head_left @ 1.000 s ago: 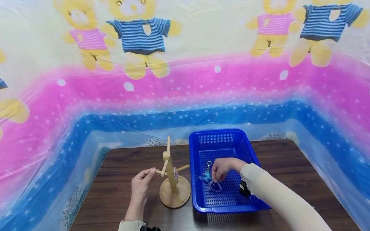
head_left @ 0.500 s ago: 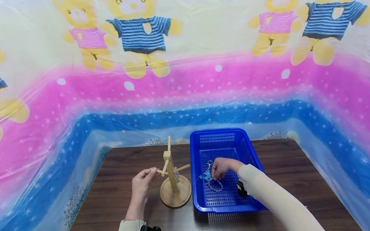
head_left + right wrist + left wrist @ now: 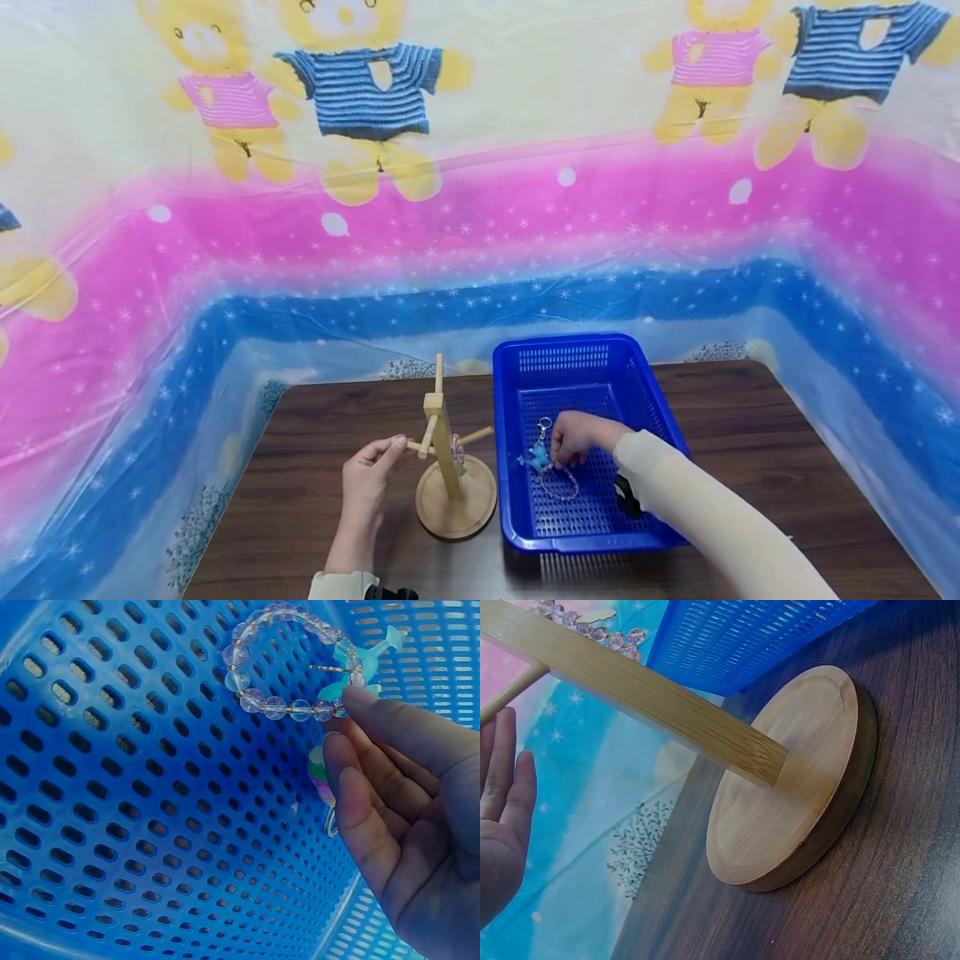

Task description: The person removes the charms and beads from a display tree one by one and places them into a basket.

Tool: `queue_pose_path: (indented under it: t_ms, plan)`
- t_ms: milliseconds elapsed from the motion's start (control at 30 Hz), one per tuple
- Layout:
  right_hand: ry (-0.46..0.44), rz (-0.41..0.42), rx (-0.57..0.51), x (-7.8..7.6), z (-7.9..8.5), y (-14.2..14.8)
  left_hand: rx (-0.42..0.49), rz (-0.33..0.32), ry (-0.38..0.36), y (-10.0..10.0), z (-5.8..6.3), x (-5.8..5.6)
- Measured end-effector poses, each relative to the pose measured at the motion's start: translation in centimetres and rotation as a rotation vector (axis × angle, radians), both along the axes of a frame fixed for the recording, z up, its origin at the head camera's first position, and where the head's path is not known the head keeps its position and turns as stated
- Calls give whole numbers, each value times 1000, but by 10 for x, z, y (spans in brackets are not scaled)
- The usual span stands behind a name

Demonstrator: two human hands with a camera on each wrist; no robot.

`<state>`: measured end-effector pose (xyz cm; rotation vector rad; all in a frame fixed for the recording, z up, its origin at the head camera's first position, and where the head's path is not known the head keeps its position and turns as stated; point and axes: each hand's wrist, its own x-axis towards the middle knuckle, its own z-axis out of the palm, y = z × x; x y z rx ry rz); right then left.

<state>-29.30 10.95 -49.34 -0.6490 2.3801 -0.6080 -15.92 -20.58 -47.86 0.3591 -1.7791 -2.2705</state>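
My left hand (image 3: 366, 475) pinches the end of a side peg (image 3: 417, 447) on a wooden peg stand (image 3: 455, 518) with a round base. In the left wrist view, the fingers (image 3: 501, 769) show beside that peg. Another beaded bracelet (image 3: 592, 628) hangs on the stand's far side, partly hidden by the post. My right hand (image 3: 576, 437) is inside the blue basket (image 3: 585, 545). Between thumb and fingertips it pinches a bracelet of clear, pinkish beads (image 3: 251, 700). Close behind that bracelet lies a keychain with a turquoise figure (image 3: 537, 455), partly covered by the right hand.
The basket stands just right of the peg stand on a dark wooden table (image 3: 300, 467). Its walls and floor are slotted. A printed cloth (image 3: 480, 225) with bears hangs behind and around the table. Other pegs (image 3: 428, 435) stick out from the stand.
The bracelet under my right hand was bunched a second ago and now shows as a wider loop. The right hand has shifted only slightly. My left hand stays at the peg.
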Motion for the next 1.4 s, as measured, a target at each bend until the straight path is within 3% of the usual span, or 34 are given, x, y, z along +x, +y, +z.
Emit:
queue_pose_path:
  t_ms: [900, 1400]
  plan:
    - [156, 74, 76, 4, -12, -8, 35, -1, 37, 0, -3, 0]
    - [224, 68, 109, 9, -12, -10, 38, 7, 26, 1, -1, 0]
